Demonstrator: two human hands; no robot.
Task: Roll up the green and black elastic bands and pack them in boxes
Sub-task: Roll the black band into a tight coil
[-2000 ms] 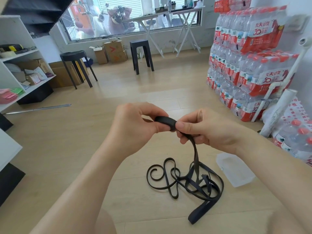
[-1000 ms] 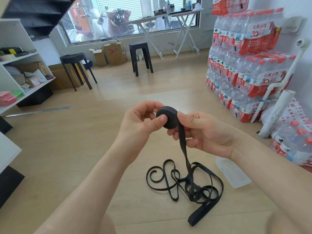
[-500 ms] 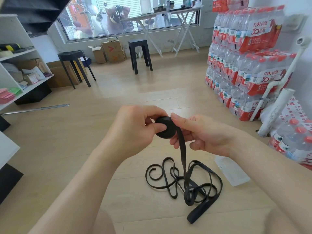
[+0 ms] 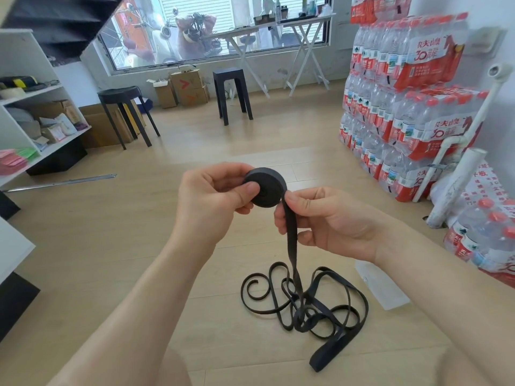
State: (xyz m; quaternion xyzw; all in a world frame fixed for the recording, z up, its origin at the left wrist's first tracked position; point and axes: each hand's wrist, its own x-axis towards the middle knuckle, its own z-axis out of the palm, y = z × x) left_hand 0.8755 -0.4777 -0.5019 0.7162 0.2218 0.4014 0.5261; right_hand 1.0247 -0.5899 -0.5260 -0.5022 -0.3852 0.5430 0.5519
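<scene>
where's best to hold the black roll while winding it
Pinch the roll across its flat faces, coming from its left, as the left hand does. It is a flat disc, and the strip joins its rim on the right, where the right hand guides it.

The left hand (image 4: pixel 211 201) and right hand (image 4: pixel 334 227) are bare, their nails (image 4: pixel 293 198) short and trimmed. The left forearm (image 4: pixel 145 296) and right forearm (image 4: pixel 434 282) are uncovered to the frame's edge. A rounded bare knee (image 4: pixel 170 369) shows at the bottom.

One black band (image 4: pixel 266 188), two hands (image 4: pixel 211 201) (image 4: pixel 334 224), two stools (image 4: pixel 119 93) (image 4: pixel 228 73), one clear container (image 4: pixel 381 288).
</scene>
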